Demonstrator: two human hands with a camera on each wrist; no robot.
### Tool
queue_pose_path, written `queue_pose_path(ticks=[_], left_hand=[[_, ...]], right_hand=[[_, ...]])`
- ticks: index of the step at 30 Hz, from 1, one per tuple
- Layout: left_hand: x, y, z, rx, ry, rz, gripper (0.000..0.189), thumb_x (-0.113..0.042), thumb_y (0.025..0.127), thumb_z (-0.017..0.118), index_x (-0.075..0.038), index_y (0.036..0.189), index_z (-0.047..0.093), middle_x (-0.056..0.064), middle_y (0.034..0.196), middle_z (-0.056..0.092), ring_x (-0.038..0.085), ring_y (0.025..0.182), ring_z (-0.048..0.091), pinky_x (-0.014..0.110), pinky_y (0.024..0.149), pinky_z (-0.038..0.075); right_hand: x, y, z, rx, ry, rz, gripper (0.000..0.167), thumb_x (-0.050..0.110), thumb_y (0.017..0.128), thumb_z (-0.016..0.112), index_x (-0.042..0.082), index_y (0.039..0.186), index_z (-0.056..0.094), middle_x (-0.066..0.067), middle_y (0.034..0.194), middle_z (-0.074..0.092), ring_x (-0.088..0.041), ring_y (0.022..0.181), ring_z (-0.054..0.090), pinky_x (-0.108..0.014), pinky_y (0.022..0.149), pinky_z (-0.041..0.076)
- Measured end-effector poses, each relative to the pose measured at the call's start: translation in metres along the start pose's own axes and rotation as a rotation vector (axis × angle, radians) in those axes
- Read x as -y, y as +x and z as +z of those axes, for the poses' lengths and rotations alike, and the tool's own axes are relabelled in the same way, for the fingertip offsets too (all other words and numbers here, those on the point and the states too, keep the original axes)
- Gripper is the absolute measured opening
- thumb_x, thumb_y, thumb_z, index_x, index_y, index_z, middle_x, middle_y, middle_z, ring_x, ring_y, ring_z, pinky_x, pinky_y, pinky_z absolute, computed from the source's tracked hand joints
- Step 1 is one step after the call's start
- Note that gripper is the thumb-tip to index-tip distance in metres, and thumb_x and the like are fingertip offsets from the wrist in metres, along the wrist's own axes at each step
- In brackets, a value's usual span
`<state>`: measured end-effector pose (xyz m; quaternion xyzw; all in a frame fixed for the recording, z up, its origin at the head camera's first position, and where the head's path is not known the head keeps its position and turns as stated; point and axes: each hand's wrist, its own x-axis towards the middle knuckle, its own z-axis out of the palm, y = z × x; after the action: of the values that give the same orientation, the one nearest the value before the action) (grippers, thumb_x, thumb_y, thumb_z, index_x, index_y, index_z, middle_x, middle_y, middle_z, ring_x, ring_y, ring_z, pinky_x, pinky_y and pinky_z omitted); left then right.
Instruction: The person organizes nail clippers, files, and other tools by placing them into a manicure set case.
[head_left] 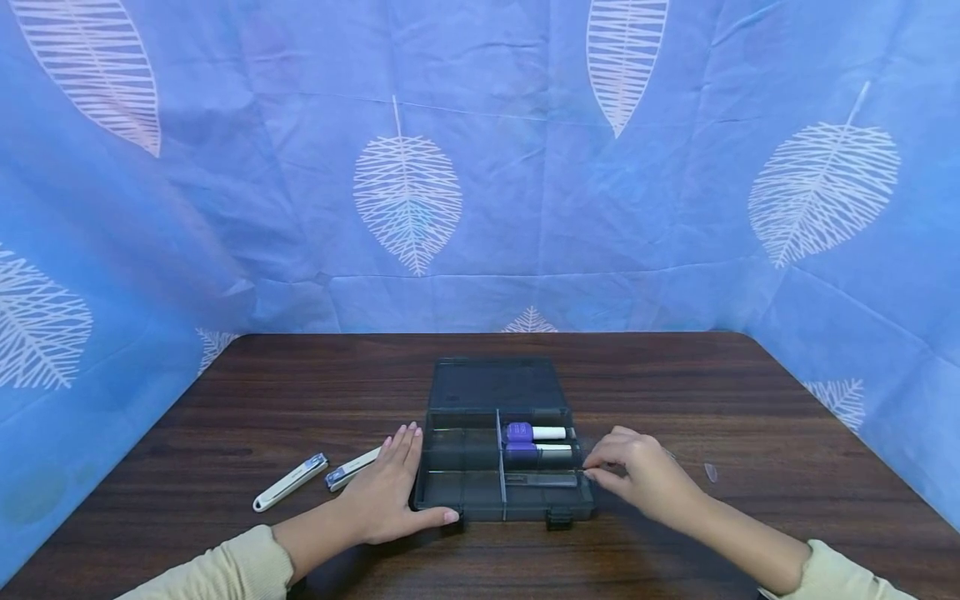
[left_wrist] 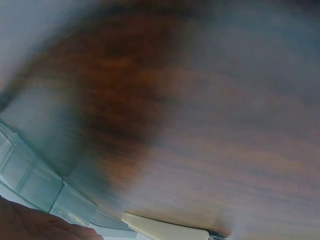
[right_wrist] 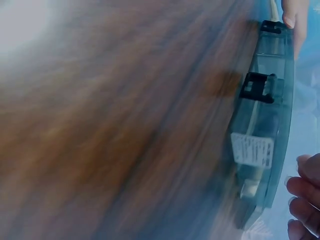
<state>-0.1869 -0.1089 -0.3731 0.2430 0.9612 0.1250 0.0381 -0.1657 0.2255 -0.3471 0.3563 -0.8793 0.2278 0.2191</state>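
A dark see-through compartment box point(head_left: 461, 493) lies with its lid point(head_left: 495, 383) folded back. In its right half are two purple nail polish bottles, the upper bottle point(head_left: 519, 432) and the lower bottle point(head_left: 521, 451), with a flat dark strip point(head_left: 540, 480) below them. My left hand point(head_left: 390, 492) rests along the box's left side, fingers straight and thumb at the front corner. The right hand point(head_left: 637, 468) is at the box's right wall, thumb and forefinger close together; whether they pinch something small is unclear. In the right wrist view its curled fingers point(right_wrist: 302, 200) are beside the box end.
Two nail clippers lie left of the box: the outer clipper point(head_left: 291, 483) and the inner clipper point(head_left: 351, 469), partly behind my left hand. A small clear piece point(head_left: 710, 472) lies on the wooden table point(head_left: 337, 375) to the right. Black latches point(right_wrist: 258, 87) are on the box front.
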Motion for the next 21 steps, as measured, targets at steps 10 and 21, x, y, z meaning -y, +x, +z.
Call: queue_pose_path(ticks=[10,21], left_hand=[[0.0,0.0,0.001,0.0,-0.002,-0.007,0.109,-0.075,0.077,0.046,0.004,0.146,0.016,0.022,0.153,0.016,0.034,0.143,0.014,0.047,0.115,0.019],[0.0,0.0,0.0,0.0,0.004,-0.003,0.109,-0.076,0.077,0.045,0.004,0.146,0.017,0.022,0.153,0.016,0.034,0.143,0.014,0.048,0.114,0.02]], right_hand=[[-0.015,-0.042,-0.012,-0.083,-0.086,0.077,0.022,0.001,0.062,0.08,0.014,0.077,0.07,0.008,0.077,0.067,-0.001,0.074,0.057,-0.019,0.059,0.05],[-0.029,-0.08,-0.034,-0.16,-0.183,0.255,0.028,0.003,0.056,0.082,0.013,0.08,0.071,0.0,0.08,0.067,0.007,0.068,0.049,-0.019,0.053,0.043]])
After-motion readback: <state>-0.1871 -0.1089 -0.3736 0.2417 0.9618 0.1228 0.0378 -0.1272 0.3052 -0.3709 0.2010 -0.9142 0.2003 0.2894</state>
